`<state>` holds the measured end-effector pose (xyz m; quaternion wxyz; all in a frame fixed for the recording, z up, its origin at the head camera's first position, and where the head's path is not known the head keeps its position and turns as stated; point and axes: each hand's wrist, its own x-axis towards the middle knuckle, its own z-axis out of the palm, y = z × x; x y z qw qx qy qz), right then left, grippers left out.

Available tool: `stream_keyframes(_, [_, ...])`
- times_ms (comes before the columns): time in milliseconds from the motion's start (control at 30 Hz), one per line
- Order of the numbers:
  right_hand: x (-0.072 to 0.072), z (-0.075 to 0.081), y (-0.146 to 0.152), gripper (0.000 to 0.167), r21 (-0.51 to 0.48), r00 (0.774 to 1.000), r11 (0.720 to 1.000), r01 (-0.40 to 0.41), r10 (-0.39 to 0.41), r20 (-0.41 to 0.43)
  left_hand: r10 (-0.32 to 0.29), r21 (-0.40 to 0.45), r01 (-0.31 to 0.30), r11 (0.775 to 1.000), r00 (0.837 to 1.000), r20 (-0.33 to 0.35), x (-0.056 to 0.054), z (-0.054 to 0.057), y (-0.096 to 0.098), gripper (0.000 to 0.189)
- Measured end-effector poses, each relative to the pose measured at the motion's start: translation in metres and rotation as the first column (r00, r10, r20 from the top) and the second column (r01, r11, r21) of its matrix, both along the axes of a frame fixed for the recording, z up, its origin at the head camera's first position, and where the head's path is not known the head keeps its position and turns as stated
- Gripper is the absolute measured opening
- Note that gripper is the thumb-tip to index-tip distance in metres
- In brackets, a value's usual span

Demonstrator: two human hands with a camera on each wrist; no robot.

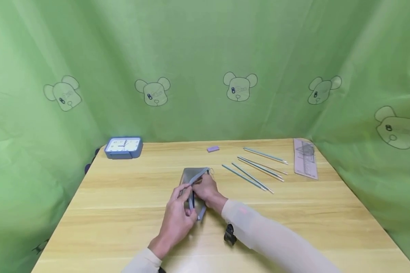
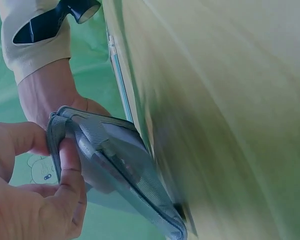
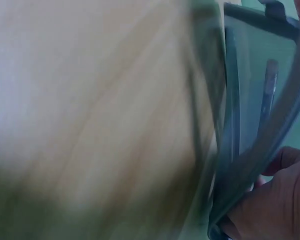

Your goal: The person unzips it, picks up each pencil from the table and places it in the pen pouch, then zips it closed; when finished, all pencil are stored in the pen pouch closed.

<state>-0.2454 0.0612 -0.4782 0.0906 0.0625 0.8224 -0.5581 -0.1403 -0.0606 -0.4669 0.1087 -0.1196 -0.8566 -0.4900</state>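
Observation:
A grey zip pencil case (image 1: 190, 173) with see-through sides lies near the middle of the wooden table, its zipped mouth spread apart. My left hand (image 1: 178, 217) pinches the zip edge between thumb and fingers, as the left wrist view of the case (image 2: 117, 160) also shows. Into the mouth reaches my right hand (image 1: 206, 189), fingers bent and partly hidden by the case; I cannot tell whether they grip anything. A dark pencil-like stick (image 3: 269, 87) shows through the case in the right wrist view.
A blue clock (image 1: 123, 148) stands at the back left, and a purple eraser (image 1: 213, 149) lies at the back. Several pencils (image 1: 247, 177) lie right of the case. Further right is a clear ruler set (image 1: 305, 159). Green curtains (image 1: 198, 121) surround the table.

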Motion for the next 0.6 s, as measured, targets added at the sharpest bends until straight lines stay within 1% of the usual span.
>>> stream_keyframes(100, [0.002,-0.003,-0.001,0.018,0.052,0.999,0.998,-0.031,0.033,-0.039,0.011,0.009,-0.011,1.0,1.0,-0.001,0.0,0.0,0.0,0.072])
stream_keyframes(167, [0.004,-0.003,-0.002,0.013,0.113,0.993,0.991,-0.075,0.085,-0.08,0.016,0.009,-0.016,1.0,1.0,-0.012,-0.002,0.001,0.0,0.072])
stream_keyframes(267, [0.008,-0.001,0.001,0.007,0.191,0.976,0.97,-0.152,0.178,-0.124,0.022,0.017,-0.022,1.0,1.0,-0.009,-0.004,0.002,-0.002,0.073])
stream_keyframes(300, [0.01,0.0,0.002,0.006,0.214,0.969,0.962,-0.169,0.202,-0.141,0.024,0.018,-0.024,1.0,1.0,-0.007,-0.004,0.002,-0.003,0.073])
stream_keyframes(367, [0.014,0.002,0.007,0.005,0.23,0.957,0.953,-0.195,0.237,-0.17,0.026,0.018,-0.026,0.999,1.0,-0.001,-0.004,0.002,-0.004,0.074])
stream_keyframes(500, [0.023,0.005,0.024,0.005,0.22,0.928,0.943,-0.249,0.297,-0.225,0.034,0.019,-0.034,0.999,0.999,0.008,-0.005,0.002,-0.007,0.076])
stream_keyframes(600, [0.03,0.003,0.041,0.008,0.238,0.888,0.921,-0.307,0.367,-0.276,0.038,0.019,-0.038,0.999,0.999,0.017,-0.005,0.001,-0.009,0.075])
